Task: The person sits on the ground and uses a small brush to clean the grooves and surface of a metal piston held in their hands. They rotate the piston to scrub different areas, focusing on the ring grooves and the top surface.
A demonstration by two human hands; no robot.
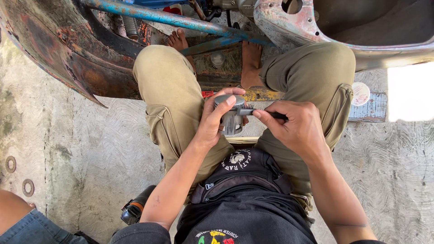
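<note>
Nearest the camera: black shirt and a black waist bag (246,174) strapped across the lap of the seated person. Both forearms reach forward over olive cargo trousers (174,108). Left hand (212,122) is wrapped around a grey metal piston (229,113), fingers curled over its round crown, thumb side against the skirt; the piston sits between the knees, just above the lap, crown tilted toward the left. Right hand (296,126) is closed in a pinch grip on a small dark-handled brush (260,113); the bristle end touches the piston's side just below the crown. At lower left, a dark cylindrical part with an orange band (134,210) lies on the concrete floor (90,153), and another person's denim-clad knee (25,226) enters the corner. Two metal washers (18,176) lie on the floor at far left. Beyond the knees: bare feet (251,63) resting on a rusty scooter frame (68,49), with a blue painted tube (167,18) crossing above. A round white lid (360,93) sits at right on a worn board.
</note>
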